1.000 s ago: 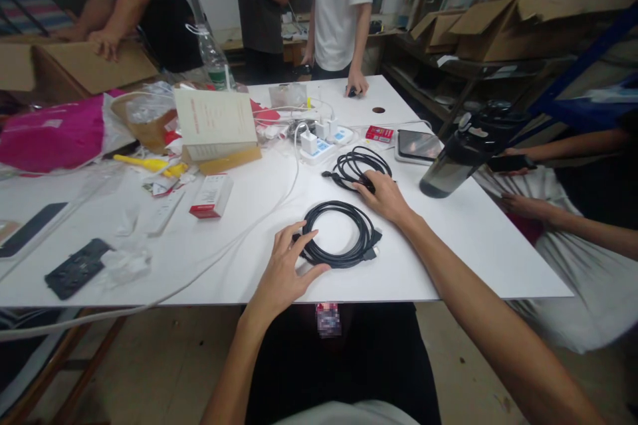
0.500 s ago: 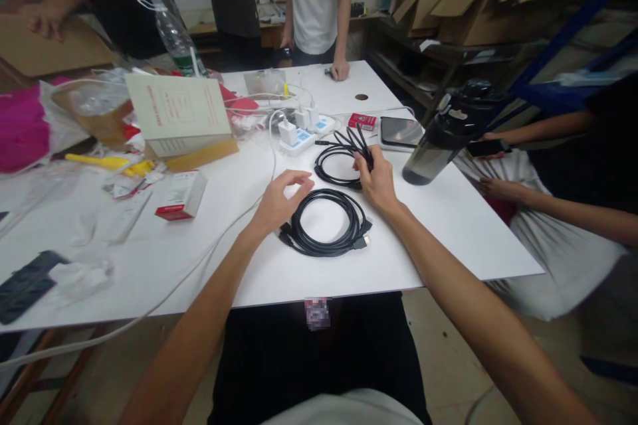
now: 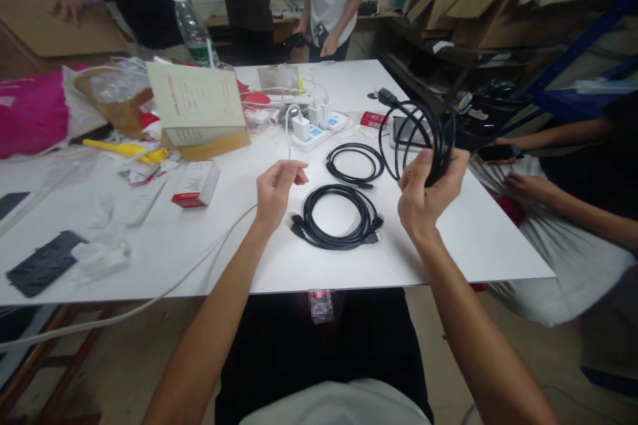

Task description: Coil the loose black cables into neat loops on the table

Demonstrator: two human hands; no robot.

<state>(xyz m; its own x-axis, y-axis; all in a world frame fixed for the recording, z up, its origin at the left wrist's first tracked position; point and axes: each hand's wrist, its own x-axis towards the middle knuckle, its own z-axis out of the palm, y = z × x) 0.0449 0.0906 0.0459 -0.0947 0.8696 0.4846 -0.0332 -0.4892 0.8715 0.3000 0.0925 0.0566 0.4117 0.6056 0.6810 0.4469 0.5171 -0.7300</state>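
My right hand [image 3: 431,196] is closed around a coiled black HDMI cable [image 3: 411,123], held up above the right part of the table. One plug of it sticks out at the upper left. My left hand [image 3: 279,192] is over the table with loosely bent fingers, holding nothing. Right of that hand lie two more coils on the white tabletop [image 3: 279,269]. The nearer is a thick black HDMI cable [image 3: 339,246] with its plugs at the sides. Behind it is a thinner black cable [image 3: 355,146] in a smaller coil.
A white power strip [image 3: 312,139] with chargers stands behind the coils, beside a small red box [image 3: 373,119]. Left are a red-and-white box [image 3: 197,182], a cream box [image 3: 197,96] and a black strip [image 3: 42,262]. A seated person's hand holds a phone [image 3: 498,153] at right.
My right hand has lifted the coiled cable off the table and moved it right, uncovering the thinner coil. My left hand has drawn back slightly from the front coil, its fingers closer together.
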